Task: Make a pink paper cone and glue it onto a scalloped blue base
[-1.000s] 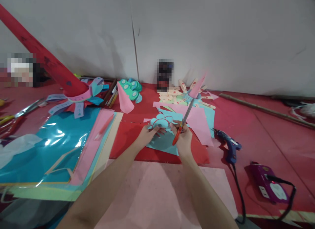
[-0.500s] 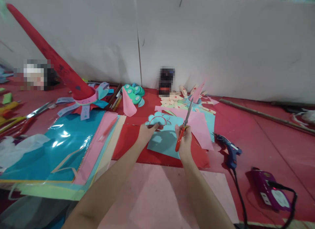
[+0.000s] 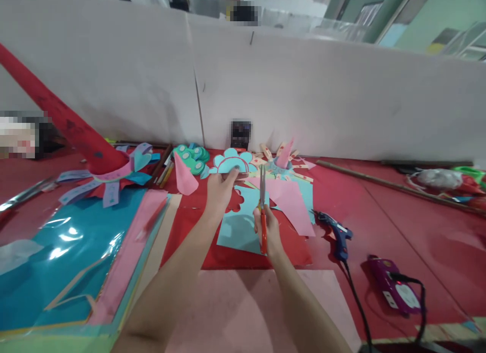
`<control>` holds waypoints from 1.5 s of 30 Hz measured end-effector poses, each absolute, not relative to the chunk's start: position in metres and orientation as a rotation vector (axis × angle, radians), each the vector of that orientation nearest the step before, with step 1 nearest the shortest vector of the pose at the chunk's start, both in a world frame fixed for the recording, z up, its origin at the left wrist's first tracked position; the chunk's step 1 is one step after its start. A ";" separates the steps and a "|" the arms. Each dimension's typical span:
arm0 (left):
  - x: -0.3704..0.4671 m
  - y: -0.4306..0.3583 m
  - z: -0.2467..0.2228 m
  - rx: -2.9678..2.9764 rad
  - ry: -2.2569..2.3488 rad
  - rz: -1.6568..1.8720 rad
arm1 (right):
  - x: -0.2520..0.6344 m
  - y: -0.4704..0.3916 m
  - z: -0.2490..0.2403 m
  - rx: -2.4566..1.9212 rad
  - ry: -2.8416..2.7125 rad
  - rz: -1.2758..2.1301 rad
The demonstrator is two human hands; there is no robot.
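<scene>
Between the fingers and thumb of my left hand (image 3: 221,190) is a light blue paper flower cutout (image 3: 231,162) with scalloped petals and a red curved line. My right hand (image 3: 270,226) is closed round the red-orange handles of a pair of scissors (image 3: 262,191), their blades pointing away from me and close together. Below the flower, the light blue paper sheet (image 3: 239,226) lies on a red sheet (image 3: 182,241), a scalloped gap in its upper left edge. A pink paper piece (image 3: 292,201) lies right of the scissors.
A glue gun (image 3: 337,234) and a purple power socket box (image 3: 395,287) sit at right, joined to cords. A tall red cone (image 3: 83,135) with paper strips leans at left above plastic-wrapped blue sheets (image 3: 94,231). A pink cone (image 3: 184,178) stands by green cutouts (image 3: 193,158). A stick (image 3: 364,176) lies near the wall.
My left hand has lifted the flower cutout up and away from the light blue sheet, exposing the scalloped gap. The scissors have swung more upright and moved left. The camera view has tilted up.
</scene>
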State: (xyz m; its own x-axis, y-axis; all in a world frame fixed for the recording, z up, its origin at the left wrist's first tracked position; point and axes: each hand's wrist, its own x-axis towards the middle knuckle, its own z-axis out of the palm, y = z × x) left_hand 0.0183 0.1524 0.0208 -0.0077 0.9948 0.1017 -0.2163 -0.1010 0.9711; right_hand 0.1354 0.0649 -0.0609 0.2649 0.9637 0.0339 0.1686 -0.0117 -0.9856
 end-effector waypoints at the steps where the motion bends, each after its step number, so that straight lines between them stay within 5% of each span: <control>1: 0.015 0.152 0.024 1.100 0.991 1.394 | 0.133 0.063 -0.060 -1.423 -1.147 0.936; 45: 0.022 0.134 0.019 1.301 1.031 1.248 | 0.130 0.057 -0.040 -1.342 -1.136 1.125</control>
State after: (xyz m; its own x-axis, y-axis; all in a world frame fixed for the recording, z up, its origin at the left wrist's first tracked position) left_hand 0.0216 0.1342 0.0190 0.0981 0.9873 0.1247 -0.0639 -0.1188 0.9909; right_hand 0.1300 0.0575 -0.0401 0.1239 0.9913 -0.0444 0.0539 -0.0514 -0.9972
